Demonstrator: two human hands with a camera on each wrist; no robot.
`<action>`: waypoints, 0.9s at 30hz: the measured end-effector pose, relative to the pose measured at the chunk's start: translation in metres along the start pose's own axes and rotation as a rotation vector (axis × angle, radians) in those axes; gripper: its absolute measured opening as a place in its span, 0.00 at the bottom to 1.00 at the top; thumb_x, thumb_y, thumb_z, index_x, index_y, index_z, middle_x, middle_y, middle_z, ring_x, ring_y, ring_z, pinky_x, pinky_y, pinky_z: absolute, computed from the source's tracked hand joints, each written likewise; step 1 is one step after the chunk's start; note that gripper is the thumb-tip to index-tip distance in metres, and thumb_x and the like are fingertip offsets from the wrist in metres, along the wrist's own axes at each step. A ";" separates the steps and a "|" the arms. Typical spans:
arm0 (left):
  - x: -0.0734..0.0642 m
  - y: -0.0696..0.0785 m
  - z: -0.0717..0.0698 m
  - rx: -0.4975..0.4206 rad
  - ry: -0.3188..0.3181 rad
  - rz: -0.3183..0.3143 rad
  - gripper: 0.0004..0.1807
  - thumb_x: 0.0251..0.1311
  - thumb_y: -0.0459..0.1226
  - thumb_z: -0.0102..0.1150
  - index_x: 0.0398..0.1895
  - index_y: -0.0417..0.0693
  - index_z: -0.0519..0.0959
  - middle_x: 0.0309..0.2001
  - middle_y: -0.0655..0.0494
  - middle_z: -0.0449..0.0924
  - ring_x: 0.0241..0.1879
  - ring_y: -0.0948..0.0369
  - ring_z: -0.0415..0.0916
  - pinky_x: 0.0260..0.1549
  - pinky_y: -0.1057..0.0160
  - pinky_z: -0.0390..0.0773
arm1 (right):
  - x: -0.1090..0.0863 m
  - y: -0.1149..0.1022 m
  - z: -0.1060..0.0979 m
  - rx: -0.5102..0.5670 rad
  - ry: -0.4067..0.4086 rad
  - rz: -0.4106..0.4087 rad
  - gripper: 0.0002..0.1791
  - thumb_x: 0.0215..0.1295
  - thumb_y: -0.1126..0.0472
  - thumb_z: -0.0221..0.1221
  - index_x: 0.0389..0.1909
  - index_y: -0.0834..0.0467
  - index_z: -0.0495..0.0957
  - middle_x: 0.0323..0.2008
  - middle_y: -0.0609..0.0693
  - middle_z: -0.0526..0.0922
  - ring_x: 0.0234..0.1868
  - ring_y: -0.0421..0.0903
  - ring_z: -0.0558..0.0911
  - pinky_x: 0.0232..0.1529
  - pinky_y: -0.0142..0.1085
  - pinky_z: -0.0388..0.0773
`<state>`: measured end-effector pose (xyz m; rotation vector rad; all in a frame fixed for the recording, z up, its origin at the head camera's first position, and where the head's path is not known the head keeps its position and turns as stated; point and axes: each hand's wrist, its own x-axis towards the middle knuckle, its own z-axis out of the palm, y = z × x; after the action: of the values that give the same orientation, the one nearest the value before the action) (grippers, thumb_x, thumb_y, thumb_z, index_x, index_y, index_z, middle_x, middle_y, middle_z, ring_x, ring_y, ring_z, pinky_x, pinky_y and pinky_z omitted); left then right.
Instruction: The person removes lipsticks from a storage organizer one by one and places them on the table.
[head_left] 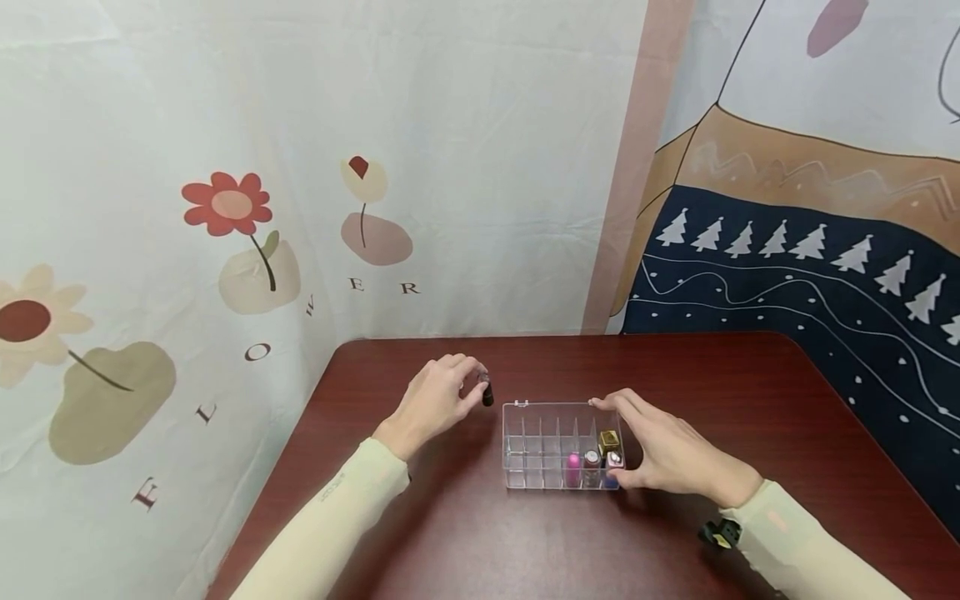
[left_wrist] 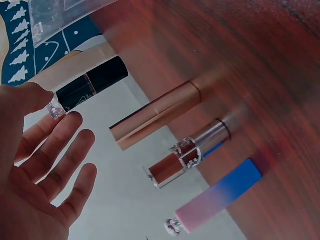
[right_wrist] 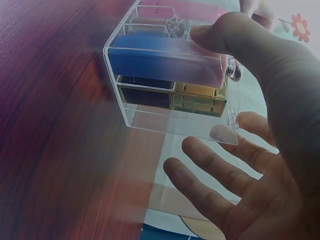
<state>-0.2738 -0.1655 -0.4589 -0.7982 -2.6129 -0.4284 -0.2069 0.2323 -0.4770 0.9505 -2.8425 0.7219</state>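
Black cylindrical lipstick tube (left_wrist: 92, 83), left of the clear plastic compartment box (head_left: 531, 477), looks light, rigid and slick; its clear end suits holding. There the left hand (head_left: 431, 402) pinches it, spare fingers spread; the right hand (head_left: 671, 450) apparently grips the box's right end.
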 end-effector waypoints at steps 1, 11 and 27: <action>0.000 0.000 0.001 0.001 -0.009 -0.009 0.05 0.78 0.39 0.74 0.51 0.53 0.91 0.44 0.58 0.94 0.35 0.61 0.82 0.47 0.53 0.87 | 0.000 0.000 0.000 0.002 0.000 -0.001 0.55 0.55 0.53 0.89 0.83 0.49 0.73 0.72 0.47 0.80 0.55 0.44 0.87 0.38 0.30 0.81; -0.003 -0.006 0.008 0.006 -0.045 -0.051 0.06 0.78 0.40 0.74 0.52 0.53 0.91 0.40 0.59 0.90 0.37 0.60 0.82 0.52 0.50 0.87 | 0.000 0.001 0.001 -0.009 0.011 -0.014 0.55 0.55 0.53 0.89 0.83 0.50 0.73 0.72 0.47 0.80 0.55 0.44 0.87 0.38 0.30 0.82; -0.002 -0.014 0.019 -0.007 -0.057 -0.028 0.05 0.78 0.40 0.74 0.51 0.53 0.91 0.39 0.61 0.91 0.45 0.55 0.87 0.53 0.46 0.87 | 0.000 0.002 0.002 -0.001 0.013 -0.006 0.55 0.53 0.53 0.89 0.82 0.50 0.73 0.72 0.47 0.80 0.52 0.44 0.87 0.35 0.30 0.79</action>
<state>-0.2850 -0.1704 -0.4790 -0.7874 -2.6793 -0.4296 -0.2079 0.2329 -0.4794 0.9499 -2.8277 0.7237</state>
